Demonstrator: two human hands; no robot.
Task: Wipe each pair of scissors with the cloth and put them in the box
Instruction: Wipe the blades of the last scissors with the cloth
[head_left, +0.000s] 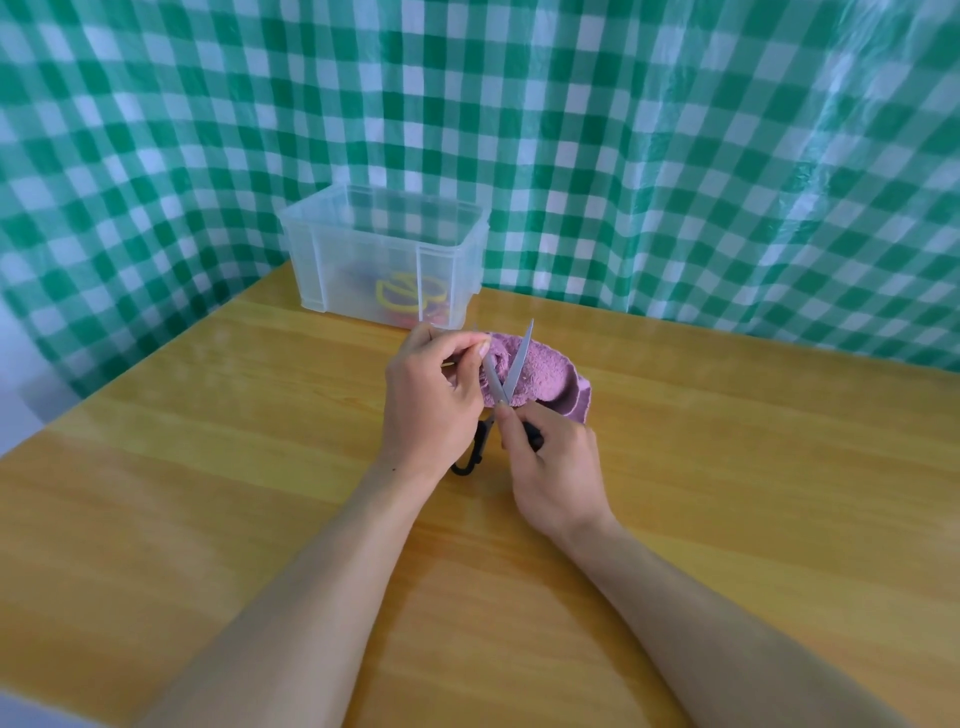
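A pair of black-handled scissors (514, 370) stands with its grey blades spread apart, tips pointing away from me. My right hand (553, 470) grips the black handle just below the pivot. My left hand (434, 397) pinches the left blade between thumb and fingers, and the purple cloth (543, 379) bunches behind the blades. A second black handle loop pokes out under my left hand. The clear plastic box (382, 249) stands at the table's far edge, with yellow- and red-handled scissors (410, 297) lying inside it.
The wooden table (208, 467) stretches wide on both sides of my arms. A green and white checked plastic sheet (675, 156) hangs as a wall close behind the box and along the left side.
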